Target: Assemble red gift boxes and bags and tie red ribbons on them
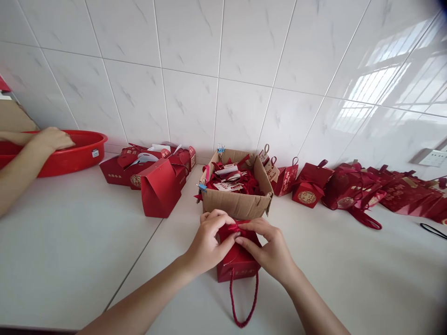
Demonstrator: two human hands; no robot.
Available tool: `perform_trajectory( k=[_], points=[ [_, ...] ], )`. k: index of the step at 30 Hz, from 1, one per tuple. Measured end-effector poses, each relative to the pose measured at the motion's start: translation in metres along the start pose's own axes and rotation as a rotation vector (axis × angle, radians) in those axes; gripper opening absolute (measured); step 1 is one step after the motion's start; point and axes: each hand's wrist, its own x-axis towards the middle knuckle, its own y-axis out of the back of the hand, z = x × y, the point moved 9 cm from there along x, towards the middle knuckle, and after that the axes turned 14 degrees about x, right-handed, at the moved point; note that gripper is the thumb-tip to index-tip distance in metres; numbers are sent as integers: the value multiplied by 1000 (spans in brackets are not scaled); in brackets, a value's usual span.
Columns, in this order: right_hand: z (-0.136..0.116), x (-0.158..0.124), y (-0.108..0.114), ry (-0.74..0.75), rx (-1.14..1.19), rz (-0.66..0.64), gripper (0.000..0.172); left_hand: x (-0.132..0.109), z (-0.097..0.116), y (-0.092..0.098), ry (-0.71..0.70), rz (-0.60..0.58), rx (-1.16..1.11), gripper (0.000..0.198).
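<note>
A small red gift box (239, 266) stands on the white table in front of me, its dark red rope handle (243, 325) hanging loose toward me. On top of the box lies a red ribbon (234, 227), gathered at the middle. My left hand (213, 237) pinches the ribbon from the left, thumb and fingertips together. From the right, my right hand (267, 244) pinches the same ribbon, its thumb close to the left thumb. The fingers partly hide the ribbon, so I cannot tell whether it is knotted.
Just behind is an open cardboard box (237, 203) of ribbons and tags. Folded red boxes (161, 188) stand left of it; finished-looking red gift boxes (309, 186) line the wall at right. Far left, another person's hand (54, 139) is over a red basin (87, 151).
</note>
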Motion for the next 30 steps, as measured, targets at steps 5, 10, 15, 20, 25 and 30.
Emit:
perform_trajectory(
  k=[5,10,15,20,25,30],
  points=[
    [4,0,4,-33,-61,25,14,-1,2,3,-57,56,41,11],
    [18,-1,7,-119,-3,93,19,-1,4,6,-116,82,75,13],
    [29,0,-9,-276,181,-65,35,2,1,7,-121,72,51,12],
    [24,1,-19,-267,258,-155,41,4,-9,3,-49,81,-27,7],
    [31,1,-19,-310,392,-112,36,1,-8,6,-55,39,-108,6],
    [34,0,-18,-323,421,-105,32,0,-6,2,-59,-71,-134,4]
  ],
)
